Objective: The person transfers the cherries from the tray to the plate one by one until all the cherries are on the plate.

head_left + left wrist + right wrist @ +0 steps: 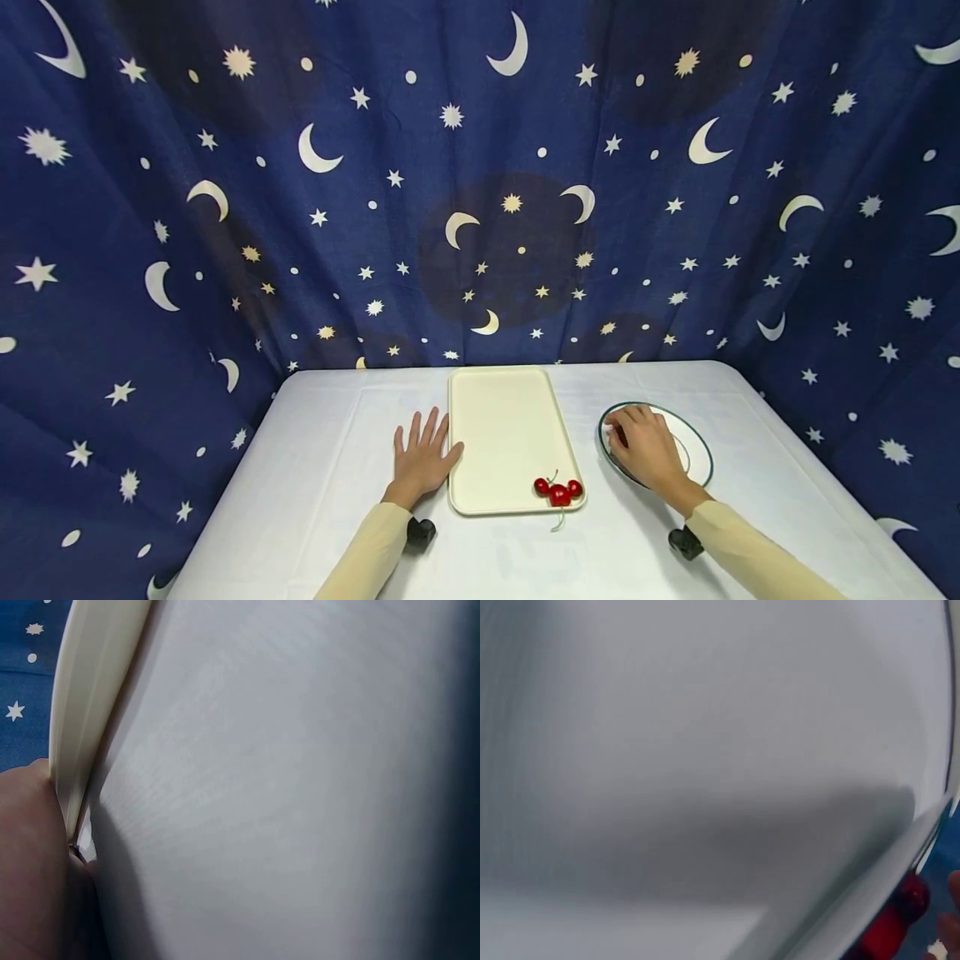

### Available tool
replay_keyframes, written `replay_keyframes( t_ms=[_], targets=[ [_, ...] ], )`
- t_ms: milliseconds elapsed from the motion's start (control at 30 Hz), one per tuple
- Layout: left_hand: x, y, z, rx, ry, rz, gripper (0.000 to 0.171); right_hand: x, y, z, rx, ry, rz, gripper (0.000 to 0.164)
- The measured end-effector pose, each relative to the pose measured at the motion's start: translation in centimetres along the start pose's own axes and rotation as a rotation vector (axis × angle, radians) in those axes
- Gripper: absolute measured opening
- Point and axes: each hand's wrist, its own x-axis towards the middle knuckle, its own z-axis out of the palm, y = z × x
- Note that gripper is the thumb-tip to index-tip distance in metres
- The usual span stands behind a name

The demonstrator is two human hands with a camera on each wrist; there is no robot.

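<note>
My left hand (422,462) lies palm down with straight, spread fingers on the white table, its thumb at the left edge of a cream rectangular tray (502,433). Red cherries (558,494) with green stems sit at that tray's near right corner, one stem hanging over the rim. Over a white plate (697,454) with a dark green rim, my right hand (648,446) reaches down with bent fingers. A dark red cherry (622,436) shows between thumb and fingers. In the right wrist view, red cherries (911,898) appear beyond the plate's rim, beside the fingertips (951,930); I cannot tell whether they are gripped.
The white table (330,467) stands against a dark blue curtain (390,233) printed with moons and stars, which also hangs along both sides. Dark wrist cameras sit below each hand, one at the left wrist (420,533), one at the right (686,542).
</note>
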Motion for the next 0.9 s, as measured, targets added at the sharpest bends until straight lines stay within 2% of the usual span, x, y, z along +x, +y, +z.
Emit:
replay_keyframes(
  t_ms=[233,467,733,900],
  targets=[
    [0.5,-0.1,0.2,0.019,0.004,0.000,0.073,0.5,-1.8,0.6,0.068,0.010,-0.098,0.015],
    [0.4,-0.1,0.2,0.023,0.010,-0.002,0.072,0.8,-4.3,0.6,0.117,-0.080,-0.110,0.016],
    [0.3,0.1,0.0,0.011,0.005,-0.006,0.073,0.7,-6.4,0.8,0.165,-0.131,-0.112,0.023],
    [0.0,0.1,-0.1,0.012,-0.011,-0.011,0.073,0.3,-7.4,0.8,0.214,-0.176,-0.172,0.022]
  ],
)
